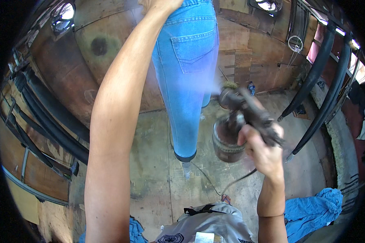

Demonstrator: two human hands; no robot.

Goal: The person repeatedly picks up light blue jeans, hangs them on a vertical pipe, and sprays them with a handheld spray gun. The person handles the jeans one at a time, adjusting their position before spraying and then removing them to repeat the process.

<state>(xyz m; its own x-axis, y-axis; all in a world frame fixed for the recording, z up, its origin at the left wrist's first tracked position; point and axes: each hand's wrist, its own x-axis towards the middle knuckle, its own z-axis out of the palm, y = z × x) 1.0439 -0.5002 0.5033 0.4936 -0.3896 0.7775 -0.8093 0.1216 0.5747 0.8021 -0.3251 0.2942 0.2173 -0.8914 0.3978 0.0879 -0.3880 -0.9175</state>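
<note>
A pair of blue jeans (180, 95) stands upright in front of me, filled out as if on a form, with the back pocket toward me. My left hand (160, 5) is at its waist; the picture's upper edge cuts off the fingers. My right hand (261, 148) is closed around a dark spray gun (247, 107), blurred by motion, with a round cup (228, 141) hanging under it. The nozzle points left at the jeans, a short way off. A pale mist (205, 85) spreads between nozzle and fabric, and part of the denim looks purplish.
Black padded tubes (48, 113) stand at the left, and more padded tubes (312, 73) at the right. A thin hose (239, 178) runs over the floor. Blue garments (314, 210) lie low on the right. Stained wooden panels (109, 60) and a fan (63, 16) are behind.
</note>
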